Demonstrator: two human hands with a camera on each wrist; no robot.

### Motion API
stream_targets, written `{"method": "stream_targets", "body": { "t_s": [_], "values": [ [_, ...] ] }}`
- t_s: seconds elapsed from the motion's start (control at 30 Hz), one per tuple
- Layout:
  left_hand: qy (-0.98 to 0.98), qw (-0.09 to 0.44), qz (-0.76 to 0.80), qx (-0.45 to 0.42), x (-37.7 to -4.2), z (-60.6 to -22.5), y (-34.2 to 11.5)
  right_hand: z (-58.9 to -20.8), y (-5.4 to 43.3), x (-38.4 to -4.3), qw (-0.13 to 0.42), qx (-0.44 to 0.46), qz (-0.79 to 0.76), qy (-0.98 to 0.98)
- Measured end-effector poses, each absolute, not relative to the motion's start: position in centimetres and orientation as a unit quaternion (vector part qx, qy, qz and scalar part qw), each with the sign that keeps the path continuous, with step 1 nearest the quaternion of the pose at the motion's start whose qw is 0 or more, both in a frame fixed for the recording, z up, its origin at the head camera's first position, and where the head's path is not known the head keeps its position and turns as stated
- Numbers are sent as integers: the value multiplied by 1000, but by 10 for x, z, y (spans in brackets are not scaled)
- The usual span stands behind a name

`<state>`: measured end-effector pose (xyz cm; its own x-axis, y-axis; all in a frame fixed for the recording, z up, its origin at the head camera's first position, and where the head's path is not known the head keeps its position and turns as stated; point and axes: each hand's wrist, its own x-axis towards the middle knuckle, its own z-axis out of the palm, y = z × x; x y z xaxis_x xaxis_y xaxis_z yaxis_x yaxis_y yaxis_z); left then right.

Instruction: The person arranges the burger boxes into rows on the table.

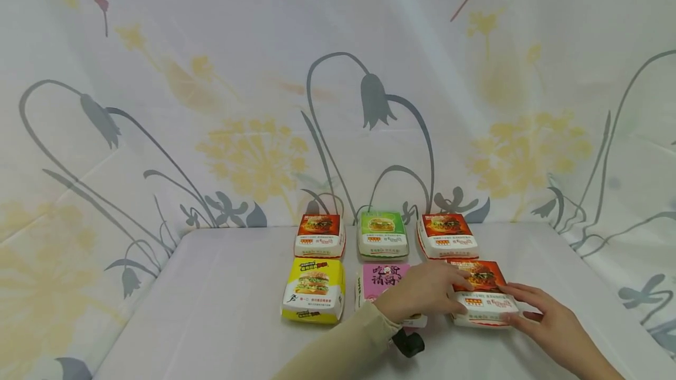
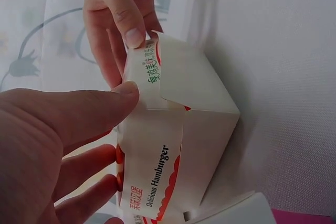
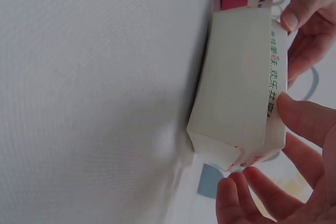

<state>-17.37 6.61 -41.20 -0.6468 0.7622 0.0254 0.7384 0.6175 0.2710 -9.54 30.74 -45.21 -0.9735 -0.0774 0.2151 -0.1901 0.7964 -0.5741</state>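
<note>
A red-and-white hamburger box (image 1: 483, 305) with a burger picture on its lid sits at the front right of the table, closed. My left hand (image 1: 425, 291) holds its left side. In the left wrist view the thumb lies on the front upper corner and the fingertips touch the lid. My right hand (image 1: 551, 324) holds the right side, its thumb at the front edge and its fingers around the side, as the right wrist view shows. A pink hamburger box (image 1: 377, 277) stands just left of it, partly covered by my left hand and sleeve.
To the left of the pink box is a yellow-and-white hamburger box (image 1: 313, 289). Behind stand a red box (image 1: 319, 238), a green box (image 1: 382, 234) and another red box (image 1: 448, 236) in a row. A flower-printed cloth (image 1: 338, 104) hangs behind the white table (image 1: 222, 309).
</note>
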Motion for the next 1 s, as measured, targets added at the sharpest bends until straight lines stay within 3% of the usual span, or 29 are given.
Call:
{"method": "stream_targets", "body": {
  "t_s": [0.4,0.6,1.0],
  "values": [
    [891,20,178,416,-176,-412,53,-445,310,-96,111,71,314,-940],
    [881,11,251,401,-174,-406,34,-438,313,-97,89,46,302,-948],
    [873,-61,308,373,-174,-382,-39,-428,333,-99,202,80,316,-924]
  ]
}}
